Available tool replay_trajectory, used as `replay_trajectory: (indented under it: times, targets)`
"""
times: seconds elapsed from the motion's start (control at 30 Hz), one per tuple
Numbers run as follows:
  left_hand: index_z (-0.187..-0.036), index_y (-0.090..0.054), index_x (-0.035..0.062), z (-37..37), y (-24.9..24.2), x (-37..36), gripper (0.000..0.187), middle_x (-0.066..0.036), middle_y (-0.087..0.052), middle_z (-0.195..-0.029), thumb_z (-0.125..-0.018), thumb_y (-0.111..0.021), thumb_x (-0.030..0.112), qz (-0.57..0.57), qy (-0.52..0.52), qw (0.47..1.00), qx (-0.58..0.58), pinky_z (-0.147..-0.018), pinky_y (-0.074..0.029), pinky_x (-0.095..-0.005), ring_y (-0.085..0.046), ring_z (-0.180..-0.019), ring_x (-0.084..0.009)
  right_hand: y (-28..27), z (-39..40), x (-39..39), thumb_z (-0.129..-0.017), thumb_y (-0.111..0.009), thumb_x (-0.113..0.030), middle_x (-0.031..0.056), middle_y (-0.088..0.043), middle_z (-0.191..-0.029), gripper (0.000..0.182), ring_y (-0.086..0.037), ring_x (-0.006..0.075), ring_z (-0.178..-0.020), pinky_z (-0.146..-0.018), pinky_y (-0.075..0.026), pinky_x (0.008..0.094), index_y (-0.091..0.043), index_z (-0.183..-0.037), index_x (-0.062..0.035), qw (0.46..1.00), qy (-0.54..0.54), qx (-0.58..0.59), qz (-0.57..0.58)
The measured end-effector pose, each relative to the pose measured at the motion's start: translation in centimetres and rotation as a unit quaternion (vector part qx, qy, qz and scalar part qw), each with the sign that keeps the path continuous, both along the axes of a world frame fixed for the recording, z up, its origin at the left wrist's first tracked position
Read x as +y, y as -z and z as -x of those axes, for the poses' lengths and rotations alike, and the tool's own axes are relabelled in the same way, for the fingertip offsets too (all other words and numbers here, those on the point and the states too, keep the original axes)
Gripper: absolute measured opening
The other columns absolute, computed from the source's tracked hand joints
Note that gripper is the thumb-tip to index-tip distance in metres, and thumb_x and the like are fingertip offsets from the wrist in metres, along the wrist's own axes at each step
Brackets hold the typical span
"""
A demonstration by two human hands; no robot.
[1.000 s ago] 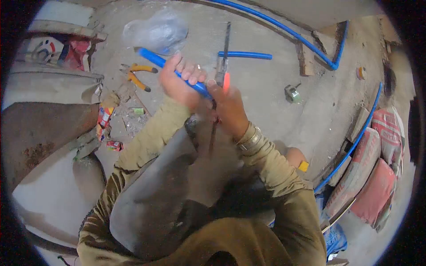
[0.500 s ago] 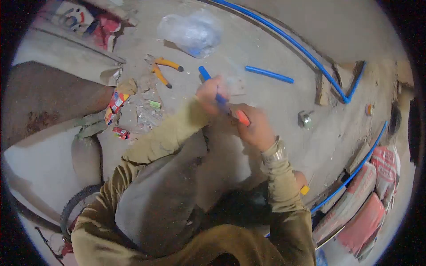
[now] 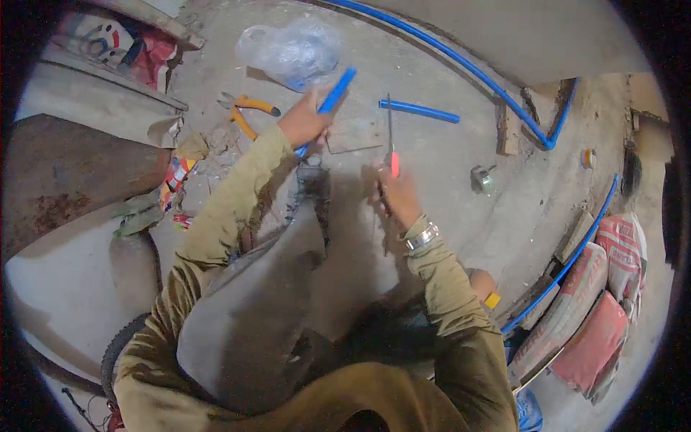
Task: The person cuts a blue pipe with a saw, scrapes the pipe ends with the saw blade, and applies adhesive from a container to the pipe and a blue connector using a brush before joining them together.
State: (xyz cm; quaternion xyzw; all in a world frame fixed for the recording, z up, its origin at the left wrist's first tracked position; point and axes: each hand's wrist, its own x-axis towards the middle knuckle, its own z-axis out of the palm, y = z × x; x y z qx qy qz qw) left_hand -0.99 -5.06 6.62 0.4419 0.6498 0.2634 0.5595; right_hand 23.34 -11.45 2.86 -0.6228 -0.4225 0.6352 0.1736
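Note:
My left hand (image 3: 304, 124) is closed round a short length of blue pipe (image 3: 337, 91), which slants up to the right with one end out above the fist and the other below. In my right hand (image 3: 398, 194) is a red-handled tool (image 3: 394, 165) with a long, thin, dark shaft pointing away from me; its exact kind does not show. The shaft overlaps a second cut piece of blue pipe (image 3: 428, 111) lying on the floor. Pliers with orange handles (image 3: 257, 106) lie left of my left hand. A crumpled clear plastic bag (image 3: 295, 54) sits just beyond it.
A long blue pipe (image 3: 461, 60) runs along the wall to an elbow. A roll of tape (image 3: 483, 180) lies right of my hands, and a smaller roll (image 3: 589, 158) farther off. Filled sacks (image 3: 565, 309) rest at the right, a rusty metal sheet (image 3: 79, 169) at the left.
My hands have moved apart. The left, with its pipe, went left and up, and the pipe's slant changed. My right hand turned the tool so its shaft points away.

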Motion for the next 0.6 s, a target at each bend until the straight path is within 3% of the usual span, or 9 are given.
replay_trajectory:
  times: [0.07,0.1,0.17,0.27,0.33,0.43,0.6]
  targets:
    - [-0.124,-0.052,0.0002,0.1,-1.1,-1.3,0.042,-0.007,-0.058,-0.074,-0.081,-0.054,0.004,0.024,0.097,0.995,0.029,-0.051,-0.048,-0.0310,-0.058,-0.053,-0.0155,3.0,-1.4,0.2,-0.087,-0.061,-0.022,0.0221,-0.067,-0.094,0.034,-0.067,0.0368,-0.082,-0.072,-0.051,0.0436,-0.059,-0.109,0.0036,0.977,-0.043,-0.119,-0.171]
    - [-0.128,-0.051,-0.0013,0.4,-1.5,-1.8,0.048,-0.009,-0.060,-0.075,-0.080,-0.054,0.003,0.035,0.146,0.988,0.042,-0.052,-0.049,-0.0316,-0.060,-0.055,-0.0164,2.8,-1.5,0.2,-0.088,-0.059,-0.021,0.0244,-0.066,-0.099,0.036,-0.064,0.0404,-0.088,-0.077,-0.050,0.0458,-0.056,-0.115,0.0027,0.966,-0.051,-0.122,-0.224]
    - [-0.127,-0.053,0.0010,1.7,0.9,-2.1,0.048,-0.012,-0.062,-0.079,-0.079,-0.054,0.004,-0.081,0.229,0.965,0.098,-0.054,-0.050,-0.0323,-0.061,-0.058,-0.0169,1.5,-1.7,0.7,-0.089,-0.055,-0.019,0.0291,-0.062,-0.109,0.043,-0.060,0.0475,-0.101,-0.088,-0.046,0.0502,-0.050,-0.127,0.0011,0.931,-0.068,-0.129,-0.334]
    - [-0.121,-0.059,0.0028,2.1,0.2,-1.9,0.043,-0.016,-0.065,-0.086,-0.078,-0.057,0.007,-0.156,0.273,0.937,0.151,-0.065,-0.052,-0.0368,-0.066,-0.070,-0.0240,-0.2,-0.4,0.1,-0.091,-0.053,-0.017,0.0312,-0.062,-0.108,0.047,-0.060,0.0495,-0.097,-0.085,-0.048,0.0513,-0.047,-0.135,-0.0020,0.943,-0.070,-0.126,-0.299]
    - [-0.115,-0.062,0.0042,2.7,-0.3,-1.3,0.039,-0.018,-0.067,-0.091,-0.077,-0.059,0.009,-0.267,0.294,0.891,0.220,-0.076,-0.053,-0.0404,-0.067,-0.081,-0.0303,0.2,0.1,-0.2,-0.092,-0.052,-0.017,0.0318,-0.062,-0.106,0.048,-0.060,0.0505,-0.095,-0.082,-0.048,0.0514,-0.045,-0.138,-0.0050,0.954,-0.080,-0.112,-0.268]
    - [-0.104,-0.066,0.0040,2.4,-2.3,-0.6,0.031,-0.018,-0.068,-0.093,-0.075,-0.061,0.012,-0.225,0.257,0.905,0.255,-0.086,-0.049,-0.0443,-0.064,-0.095,-0.0362,1.7,0.7,-0.7,-0.094,-0.051,-0.018,0.0312,-0.062,-0.104,0.049,-0.060,0.0508,-0.092,-0.079,-0.050,0.0510,-0.042,-0.142,-0.0093,0.951,-0.097,-0.078,-0.282]
    - [-0.097,-0.069,0.0050,0.8,-4.6,1.7,0.024,-0.019,-0.068,-0.088,-0.076,-0.061,0.013,-0.214,0.290,0.886,0.292,-0.081,-0.050,-0.0421,-0.066,-0.088,-0.0359,3.1,2.0,-1.2,-0.095,-0.051,-0.016,0.0293,-0.063,-0.106,0.050,-0.060,0.0495,-0.093,-0.080,-0.050,0.0500,-0.041,-0.144,-0.0119,0.946,-0.108,-0.073,-0.296]
